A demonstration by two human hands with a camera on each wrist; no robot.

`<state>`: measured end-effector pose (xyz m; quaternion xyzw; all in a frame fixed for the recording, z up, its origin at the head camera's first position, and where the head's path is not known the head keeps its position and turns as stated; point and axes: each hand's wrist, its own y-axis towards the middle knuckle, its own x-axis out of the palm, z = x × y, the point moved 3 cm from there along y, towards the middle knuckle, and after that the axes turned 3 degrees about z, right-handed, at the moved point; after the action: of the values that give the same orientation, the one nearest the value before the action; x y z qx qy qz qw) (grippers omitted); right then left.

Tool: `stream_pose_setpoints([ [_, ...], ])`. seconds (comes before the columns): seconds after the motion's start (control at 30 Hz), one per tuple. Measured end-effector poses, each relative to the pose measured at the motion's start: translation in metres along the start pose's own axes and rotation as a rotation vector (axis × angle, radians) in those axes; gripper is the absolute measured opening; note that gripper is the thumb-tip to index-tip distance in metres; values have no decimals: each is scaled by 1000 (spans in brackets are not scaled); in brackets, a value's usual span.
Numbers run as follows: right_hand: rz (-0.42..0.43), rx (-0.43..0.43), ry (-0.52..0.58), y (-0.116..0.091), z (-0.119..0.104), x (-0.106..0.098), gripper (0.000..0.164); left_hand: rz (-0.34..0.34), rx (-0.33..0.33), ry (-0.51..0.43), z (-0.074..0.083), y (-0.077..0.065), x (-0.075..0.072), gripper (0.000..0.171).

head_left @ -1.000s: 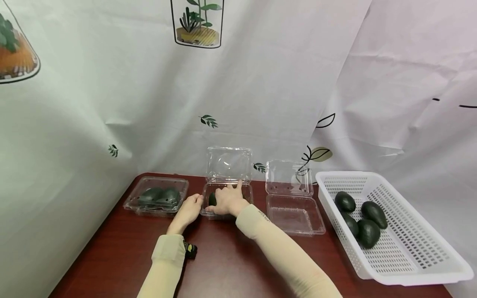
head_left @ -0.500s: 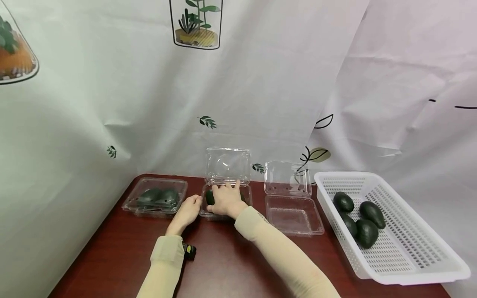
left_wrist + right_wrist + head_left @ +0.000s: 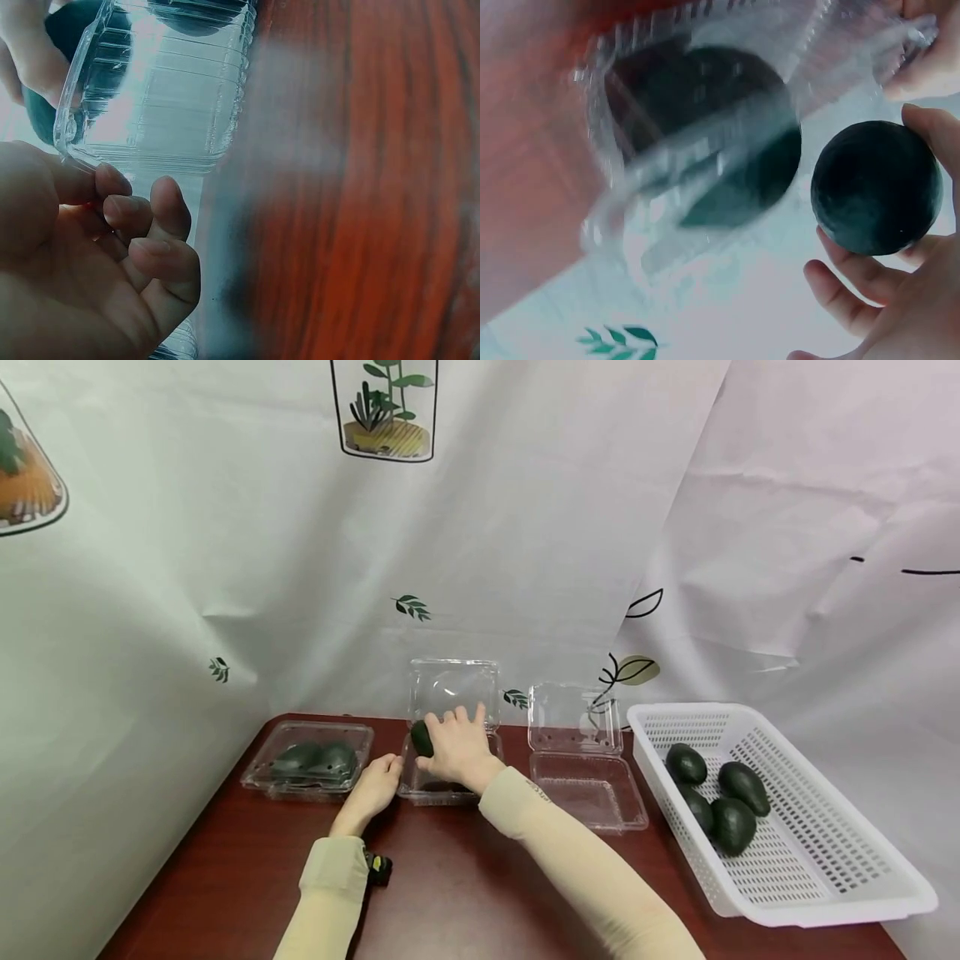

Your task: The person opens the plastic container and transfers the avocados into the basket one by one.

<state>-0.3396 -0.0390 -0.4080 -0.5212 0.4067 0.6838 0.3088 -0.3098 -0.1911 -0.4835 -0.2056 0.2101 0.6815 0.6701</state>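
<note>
My right hand (image 3: pixel 459 747) grips a dark green avocado (image 3: pixel 422 739) above the middle clear clamshell box (image 3: pixel 407 789), whose lid (image 3: pixel 453 681) stands up behind. In the right wrist view, thumb and fingers curl about this avocado (image 3: pixel 877 187), clear of the box. Another avocado (image 3: pixel 757 161) lies inside the box, seen through its plastic. My left hand (image 3: pixel 377 782) is at the box's left side. In the left wrist view, its thumb and forefinger pinch the rim of the box (image 3: pixel 172 97), the other fingers loosely bent.
To the left, a closed clamshell box (image 3: pixel 258 768) holds two avocados. Right of the middle, another clamshell box (image 3: pixel 581 789) stands with its lid up. A white perforated basket (image 3: pixel 817 868) with several avocados is at the right. A printed curtain (image 3: pixel 525 527) hangs behind the table.
My right hand has raised one avocado from low in the middle box to above its rim. The left hand keeps its place at the box's edge.
</note>
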Motion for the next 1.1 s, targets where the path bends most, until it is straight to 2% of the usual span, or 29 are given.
stream_pose_setpoints([
  [0.13, 45, -1, 9, -2, 12, -11, 67, 9, 4, 11, 2, 0, 1, 36],
  [0.33, 70, 17, -9, -4, 35, -29, 72, 22, 11, 29, 5, -1, 0, 35],
  [0.7, 184, 67, 1, -17, 89, -54, 67, 35, 30, 43, 1, -1, -1, 35],
  [1.1, 163, 193, 10, -35, 165, -64, 66, 29, 20, 44, 3, 0, -2, 35],
])
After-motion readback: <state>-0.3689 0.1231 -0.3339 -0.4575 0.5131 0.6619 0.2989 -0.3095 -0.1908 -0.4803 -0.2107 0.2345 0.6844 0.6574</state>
